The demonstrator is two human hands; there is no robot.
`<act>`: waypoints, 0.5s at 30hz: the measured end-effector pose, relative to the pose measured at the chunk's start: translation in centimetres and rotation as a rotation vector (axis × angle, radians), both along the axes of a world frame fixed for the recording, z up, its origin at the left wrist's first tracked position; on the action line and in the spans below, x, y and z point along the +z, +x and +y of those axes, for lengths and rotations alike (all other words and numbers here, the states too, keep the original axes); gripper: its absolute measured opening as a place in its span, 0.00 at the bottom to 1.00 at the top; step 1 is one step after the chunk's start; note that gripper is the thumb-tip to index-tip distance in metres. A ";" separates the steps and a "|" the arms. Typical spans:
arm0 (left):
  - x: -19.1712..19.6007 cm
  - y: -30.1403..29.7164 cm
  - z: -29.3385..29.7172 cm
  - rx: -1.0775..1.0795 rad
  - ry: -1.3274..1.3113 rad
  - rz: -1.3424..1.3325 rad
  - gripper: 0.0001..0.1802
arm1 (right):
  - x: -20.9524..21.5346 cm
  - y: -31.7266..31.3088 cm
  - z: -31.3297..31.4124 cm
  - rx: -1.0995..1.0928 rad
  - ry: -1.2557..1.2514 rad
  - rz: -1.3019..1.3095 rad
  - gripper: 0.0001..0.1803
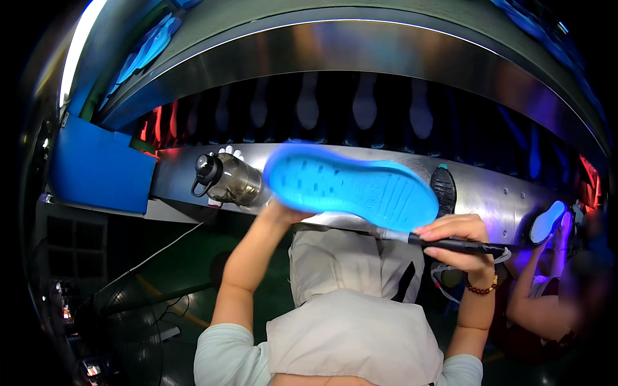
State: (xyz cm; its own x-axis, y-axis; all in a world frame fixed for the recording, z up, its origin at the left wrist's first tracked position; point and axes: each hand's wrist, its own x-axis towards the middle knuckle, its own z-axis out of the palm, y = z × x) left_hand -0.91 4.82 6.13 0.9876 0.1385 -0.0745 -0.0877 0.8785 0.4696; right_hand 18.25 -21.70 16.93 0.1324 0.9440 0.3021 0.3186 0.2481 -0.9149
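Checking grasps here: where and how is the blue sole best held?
Likely by the near edge of the blue sole, toward its left end, with the left hand coming from the wearer's side. Its broad patterned face is up, and an edge grip leaves it uncovered; the right hand holds a black-handled tool.

most of the left hand [291, 213] is hidden under the blue sole [351, 188], so the set of its fingers cannot be told; the sole's left end is blurred along its rim; the right hand [458, 239] covers part of the black-handled tool [476, 247], whose pale tip is too smeared to identify; the bottle [238, 183] hides most of a white item [230, 152]; the black sole [444, 188] is partly covered by the blue one; the co-worker [541, 315] at right is blurred and fades into the dark rim; the lower edge cuts off the wearer's sleeves [222, 354]
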 end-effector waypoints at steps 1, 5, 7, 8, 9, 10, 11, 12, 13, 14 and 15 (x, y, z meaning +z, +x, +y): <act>1.1 2.0 -1.6 0.022 -0.030 -0.036 0.37 | -0.6 -0.6 0.6 -0.118 0.052 -0.010 0.12; -2.2 5.8 -5.5 -0.042 -0.170 0.035 0.53 | -4.3 -1.7 3.1 -0.346 -0.298 0.093 0.11; -2.8 5.9 -6.4 -0.060 -0.132 0.080 0.53 | -6.2 -2.0 3.9 -0.386 -0.265 0.185 0.12; -2.6 6.0 -6.8 -0.058 -0.138 0.082 0.53 | -6.3 -2.3 4.0 -0.416 -0.248 0.204 0.11; -2.3 6.2 -7.1 -0.027 -0.126 0.105 0.52 | -6.3 -2.9 3.9 -0.416 -0.254 0.207 0.11; -1.9 6.5 -7.0 0.004 -0.107 0.125 0.51 | -6.2 -3.6 4.1 -0.397 -0.119 0.072 0.09; -2.0 6.6 -6.8 0.005 -0.106 0.127 0.51 | -6.1 -4.2 4.1 -0.376 0.017 -0.061 0.08; -2.0 6.6 -6.6 0.061 -0.072 0.122 0.50 | -6.1 -4.6 3.8 -0.345 0.111 -0.366 0.07; -2.0 6.7 -6.2 0.117 -0.036 0.113 0.49 | -6.1 -5.1 3.3 -0.240 0.105 -0.376 0.06; -1.3 6.1 -6.0 0.123 -0.096 0.072 0.48 | -5.3 -5.6 2.6 -0.118 0.046 -0.380 0.07; -1.0 5.8 -5.6 0.128 -0.092 0.076 0.48 | -4.1 -5.7 2.0 0.003 -0.012 -0.383 0.09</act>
